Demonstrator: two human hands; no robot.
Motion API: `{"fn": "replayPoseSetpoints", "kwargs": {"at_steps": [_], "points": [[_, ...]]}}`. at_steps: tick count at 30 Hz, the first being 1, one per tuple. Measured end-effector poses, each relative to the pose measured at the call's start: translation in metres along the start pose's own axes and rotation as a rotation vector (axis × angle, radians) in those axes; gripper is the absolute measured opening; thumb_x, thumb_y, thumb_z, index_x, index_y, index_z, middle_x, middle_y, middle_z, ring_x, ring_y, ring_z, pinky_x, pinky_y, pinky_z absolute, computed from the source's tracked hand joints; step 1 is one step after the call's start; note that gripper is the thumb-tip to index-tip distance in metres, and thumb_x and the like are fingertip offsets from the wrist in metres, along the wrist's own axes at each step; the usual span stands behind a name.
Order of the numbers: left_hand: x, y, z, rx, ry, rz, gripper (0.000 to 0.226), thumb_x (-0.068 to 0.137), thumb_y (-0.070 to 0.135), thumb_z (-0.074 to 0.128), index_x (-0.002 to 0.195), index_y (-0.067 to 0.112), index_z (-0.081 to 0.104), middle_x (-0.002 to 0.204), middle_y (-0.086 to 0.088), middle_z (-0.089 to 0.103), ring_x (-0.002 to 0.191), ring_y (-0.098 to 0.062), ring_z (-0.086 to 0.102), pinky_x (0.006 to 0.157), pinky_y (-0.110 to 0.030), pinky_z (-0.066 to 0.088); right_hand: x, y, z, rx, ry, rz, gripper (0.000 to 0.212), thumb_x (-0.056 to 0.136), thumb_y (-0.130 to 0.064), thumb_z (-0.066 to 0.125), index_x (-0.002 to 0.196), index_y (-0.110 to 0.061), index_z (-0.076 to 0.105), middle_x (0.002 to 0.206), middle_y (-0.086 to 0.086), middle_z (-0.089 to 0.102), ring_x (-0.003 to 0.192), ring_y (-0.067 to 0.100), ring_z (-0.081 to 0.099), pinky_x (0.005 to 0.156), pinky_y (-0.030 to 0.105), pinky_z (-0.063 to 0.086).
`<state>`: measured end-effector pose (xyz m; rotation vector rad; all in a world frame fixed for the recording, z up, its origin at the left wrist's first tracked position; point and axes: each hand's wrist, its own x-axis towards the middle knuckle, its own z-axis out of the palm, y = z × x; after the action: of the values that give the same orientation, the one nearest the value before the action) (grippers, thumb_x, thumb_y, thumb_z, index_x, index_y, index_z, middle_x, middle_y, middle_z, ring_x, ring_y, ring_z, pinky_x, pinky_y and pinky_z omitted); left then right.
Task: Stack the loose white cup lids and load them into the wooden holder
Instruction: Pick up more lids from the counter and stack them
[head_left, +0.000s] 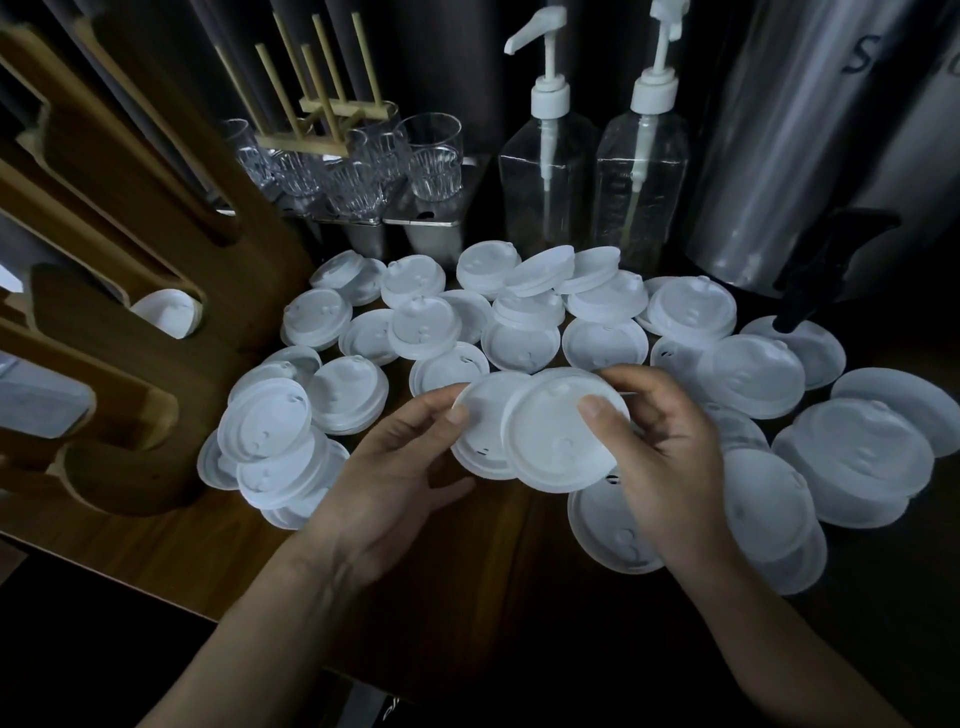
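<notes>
Several loose white cup lids (605, 344) lie scattered and overlapping across the dark wooden counter. My left hand (387, 467) grips a white lid (480, 415) by its left edge, just above the counter. My right hand (670, 441) holds a second white lid (558, 441), thumb on top, which overlaps the right side of the first one. The wooden holder (156, 249) stands at the left with slotted openings; white lids (166, 312) show inside one slot.
Clear glasses (431, 156) and a wooden peg rack (311, 119) stand at the back. Two clear pump bottles (545, 171) sit behind the lids. A large steel dispenser (810, 145) with a black tap (821, 270) rises at the right. The counter's front edge runs below my wrists.
</notes>
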<state>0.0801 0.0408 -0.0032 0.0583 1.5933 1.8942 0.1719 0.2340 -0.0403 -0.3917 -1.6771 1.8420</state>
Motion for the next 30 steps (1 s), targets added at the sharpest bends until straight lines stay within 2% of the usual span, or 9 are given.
{"fn": "replayPoseSetpoints", "kwargs": {"at_steps": [6,9,11,14,17,21,23,27,30], "points": [[0.003,0.007,0.004,0.098,0.012,0.052,0.045,0.085,0.033,0.068,0.122,0.008,0.074,0.124,-0.015,0.075,0.117,-0.03,0.07,0.094,-0.041,0.062,0.003,0.002,-0.005,-0.085,-0.11,-0.091,0.02,0.093,-0.022,0.075,0.112,-0.027,0.076,0.109,-0.003,0.075,0.104,0.021,0.072,0.084,0.025,0.055],[0.003,0.007,0.007,0.15,0.029,0.071,0.055,0.082,0.039,0.072,0.118,-0.003,0.072,0.122,-0.027,0.071,0.107,-0.033,0.069,0.099,-0.048,0.055,0.002,0.003,-0.005,-0.192,-0.185,-0.192,0.021,0.093,-0.03,0.071,0.113,-0.033,0.075,0.112,-0.01,0.073,0.111,0.022,0.069,0.092,0.035,0.055],[0.004,0.007,0.007,0.126,0.052,0.058,0.066,0.078,0.042,0.075,0.117,-0.011,0.067,0.123,-0.032,0.068,0.103,-0.033,0.067,0.1,-0.05,0.053,0.001,0.003,-0.003,-0.221,-0.22,-0.221,0.021,0.093,-0.032,0.069,0.112,-0.034,0.076,0.114,-0.012,0.071,0.113,0.018,0.069,0.093,0.031,0.055],[0.004,0.009,0.008,0.123,0.012,0.014,0.051,0.082,0.041,0.073,0.108,-0.003,0.076,0.114,-0.022,0.076,0.099,-0.029,0.071,0.09,-0.039,0.056,0.002,0.004,-0.001,-0.246,-0.25,-0.226,0.019,0.093,-0.027,0.072,0.111,-0.034,0.077,0.118,-0.015,0.071,0.118,0.014,0.067,0.096,0.024,0.052],[0.004,0.005,0.011,0.137,-0.05,-0.022,0.047,0.084,0.044,0.07,0.11,0.005,0.079,0.117,-0.019,0.076,0.111,-0.034,0.071,0.094,-0.041,0.054,0.001,0.006,0.0,-0.238,-0.25,-0.173,0.018,0.093,-0.027,0.072,0.109,-0.035,0.077,0.117,-0.013,0.074,0.117,0.016,0.069,0.097,0.032,0.054],[0.004,0.003,0.011,0.031,-0.233,-0.027,0.058,0.102,0.053,0.052,0.14,0.012,0.064,0.142,-0.013,0.065,0.132,-0.03,0.062,0.095,-0.037,0.058,-0.001,0.007,-0.002,-0.154,-0.14,-0.006,0.011,0.093,-0.025,0.077,0.104,-0.029,0.078,0.102,-0.008,0.078,0.1,0.017,0.074,0.082,0.031,0.056],[0.003,-0.001,0.008,-0.096,-0.303,-0.014,0.064,0.096,0.048,0.067,0.148,0.013,0.055,0.151,-0.013,0.058,0.138,-0.03,0.057,0.105,-0.044,0.054,0.001,0.005,-0.004,-0.117,-0.055,0.022,0.009,0.093,-0.02,0.078,0.1,-0.025,0.077,0.095,-0.004,0.079,0.092,0.015,0.075,0.074,0.024,0.055],[0.002,-0.011,0.014,-0.136,-0.295,0.042,0.053,0.093,0.015,0.068,0.145,0.011,0.058,0.144,-0.015,0.063,0.129,-0.026,0.064,0.102,-0.039,0.056,0.002,0.003,-0.005,-0.106,0.033,0.034,0.006,0.093,-0.017,0.077,0.099,-0.019,0.076,0.087,-0.004,0.079,0.082,0.011,0.074,0.068,0.017,0.053],[0.002,-0.013,0.018,-0.114,-0.269,0.057,0.048,0.092,0.022,0.066,0.138,0.008,0.064,0.14,-0.016,0.066,0.13,-0.027,0.065,0.099,-0.035,0.057,0.002,0.004,-0.003,-0.102,0.048,0.034,0.006,0.094,-0.016,0.077,0.098,-0.02,0.075,0.089,-0.002,0.078,0.084,0.013,0.075,0.07,0.019,0.055]]}}
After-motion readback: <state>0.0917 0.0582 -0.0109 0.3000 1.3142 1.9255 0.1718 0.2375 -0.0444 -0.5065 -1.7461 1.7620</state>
